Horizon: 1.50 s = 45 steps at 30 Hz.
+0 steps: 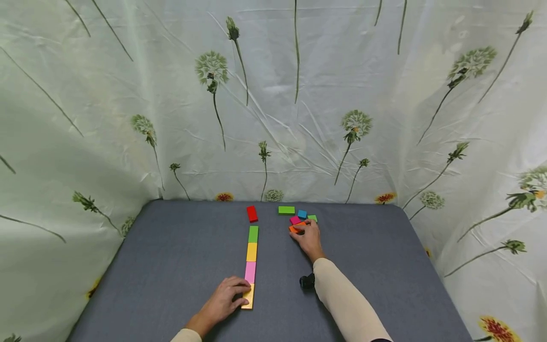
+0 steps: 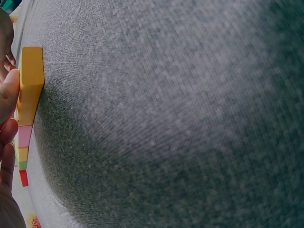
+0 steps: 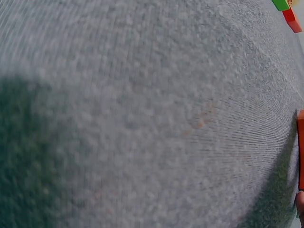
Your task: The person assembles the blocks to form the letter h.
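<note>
In the head view, a straight row of flat rectangular blocks runs away from the person: a light orange block (image 1: 249,297) nearest, then a pink block (image 1: 250,272), a yellow block (image 1: 251,251) and a green block (image 1: 253,234). My left hand (image 1: 223,297) holds the light orange block from its left side, thumb and fingers on it; the left wrist view shows the thumb against this block (image 2: 32,66). Farther off on the right, my right hand (image 1: 310,237) pinches an orange block (image 1: 295,229), whose edge (image 3: 301,147) shows in the right wrist view.
Beyond the row lies a red block (image 1: 252,213). Around the right hand are a long green block (image 1: 287,210), a blue block (image 1: 302,214), a magenta block (image 1: 295,220) and another green block (image 1: 313,218). A patterned curtain (image 1: 273,118) rises behind the grey table (image 1: 179,247).
</note>
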Available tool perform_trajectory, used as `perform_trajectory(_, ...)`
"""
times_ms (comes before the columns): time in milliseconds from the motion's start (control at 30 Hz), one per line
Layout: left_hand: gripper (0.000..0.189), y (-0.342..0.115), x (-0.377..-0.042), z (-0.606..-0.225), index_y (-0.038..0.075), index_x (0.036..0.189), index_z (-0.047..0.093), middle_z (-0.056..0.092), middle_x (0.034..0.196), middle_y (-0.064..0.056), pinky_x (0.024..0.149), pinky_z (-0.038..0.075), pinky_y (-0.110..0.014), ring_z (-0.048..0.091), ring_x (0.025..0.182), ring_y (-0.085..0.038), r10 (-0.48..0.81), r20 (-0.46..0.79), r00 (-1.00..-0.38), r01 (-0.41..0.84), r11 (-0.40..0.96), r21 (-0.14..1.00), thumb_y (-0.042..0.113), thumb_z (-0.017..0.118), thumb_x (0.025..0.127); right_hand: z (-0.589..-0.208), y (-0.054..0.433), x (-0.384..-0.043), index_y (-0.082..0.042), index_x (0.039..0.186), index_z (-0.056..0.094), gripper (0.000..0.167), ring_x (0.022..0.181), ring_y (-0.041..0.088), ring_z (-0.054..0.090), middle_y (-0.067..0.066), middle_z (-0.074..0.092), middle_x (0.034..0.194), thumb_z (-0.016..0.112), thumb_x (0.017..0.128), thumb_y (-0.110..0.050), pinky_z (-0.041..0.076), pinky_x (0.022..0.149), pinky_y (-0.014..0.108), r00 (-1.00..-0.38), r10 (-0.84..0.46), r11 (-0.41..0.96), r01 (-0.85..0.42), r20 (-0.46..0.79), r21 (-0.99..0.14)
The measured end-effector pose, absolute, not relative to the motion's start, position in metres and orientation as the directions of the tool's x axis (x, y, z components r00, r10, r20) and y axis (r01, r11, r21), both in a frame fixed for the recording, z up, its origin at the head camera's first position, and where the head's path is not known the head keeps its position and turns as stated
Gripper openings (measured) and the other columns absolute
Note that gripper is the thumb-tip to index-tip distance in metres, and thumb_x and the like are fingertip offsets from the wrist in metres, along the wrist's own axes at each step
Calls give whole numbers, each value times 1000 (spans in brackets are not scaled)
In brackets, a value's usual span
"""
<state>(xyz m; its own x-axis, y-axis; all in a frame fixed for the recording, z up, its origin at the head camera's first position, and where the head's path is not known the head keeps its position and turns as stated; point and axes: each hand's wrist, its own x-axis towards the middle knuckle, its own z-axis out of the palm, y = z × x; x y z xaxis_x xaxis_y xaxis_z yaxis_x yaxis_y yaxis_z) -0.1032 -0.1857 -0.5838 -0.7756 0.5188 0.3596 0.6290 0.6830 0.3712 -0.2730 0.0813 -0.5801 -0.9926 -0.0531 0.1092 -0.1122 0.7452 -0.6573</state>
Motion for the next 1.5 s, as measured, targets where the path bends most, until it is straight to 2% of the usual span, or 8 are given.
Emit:
perform_trajectory(300, 24, -183, -105, -580, 4, 94, 74, 65, 99, 1, 78, 47, -33, 60, 93, -15, 526, 304, -794, 608, 696, 383, 17, 81, 74, -578, 86, -275, -5, 106, 74, 30, 108, 36, 53, 20, 54, 121, 78, 80, -20, 43, 95, 46, -995, -62, 763, -99, 80, -638)
perform_trajectory(567, 25, -183, -110, -583, 4, 91, 74, 65, 97, 1, 77, 47, -34, 60, 91, -16, 536, 382, -753, 655, 668, 353, 15, 83, 71, -561, 100, -273, -4, 108, 73, 30, 103, 32, 57, 16, 57, 121, 78, 80, -13, 48, 89, 45, -964, -262, 699, -222, 46, -680)
perform_trajectory(733, 25, -184, -110, -586, 4, 90, 74, 65, 96, 0, 75, 47, -33, 60, 89, -16, 543, 416, -729, 679, 649, 343, 16, 83, 70, -554, 111, -264, -6, 111, 72, 34, 98, 27, 60, 12, 57, 122, 79, 80, -16, 50, 86, 42, -902, -432, 703, -316, -28, -637)
perform_trajectory(933, 27, -185, -110, -589, 4, 88, 74, 65, 95, 0, 73, 47, -33, 61, 87, -16, 538, 451, -712, 695, 633, 341, 15, 85, 67, -552, 118, -250, -6, 113, 71, 33, 115, 30, 54, 11, 55, 128, 76, 82, -18, 43, 97, 47, -790, -612, 653, -477, -38, -589)
perform_trajectory(1000, 27, -185, -111, -588, 4, 88, 74, 65, 95, 0, 73, 47, -33, 61, 87, -16, 539, 449, -712, 695, 633, 341, 15, 85, 67, -551, 118, -243, -6, 114, 70, 35, 116, 30, 52, 11, 55, 128, 76, 82, -17, 42, 98, 48, -756, -653, 628, -513, -37, -585)
perform_trajectory(1267, 27, -186, -112, -587, 3, 87, 73, 65, 94, 0, 73, 46, -32, 60, 86, -16, 544, 476, -691, 713, 620, 326, 16, 85, 66, -551, 113, -219, -6, 122, 65, 45, 114, 22, 52, 5, 54, 125, 78, 81, -19, 43, 98, 41, -646, -761, 556, -606, -56, -569)
perform_trajectory(1500, 27, -185, -109, -588, 3, 86, 72, 65, 93, -1, 72, 46, -32, 60, 86, -16, 546, 477, -689, 716, 615, 330, 15, 85, 66, -552, 112, -201, -6, 127, 61, 55, 114, 15, 51, 0, 53, 125, 81, 77, -18, 42, 100, 34, -618, -779, 557, -606, -105, -568)
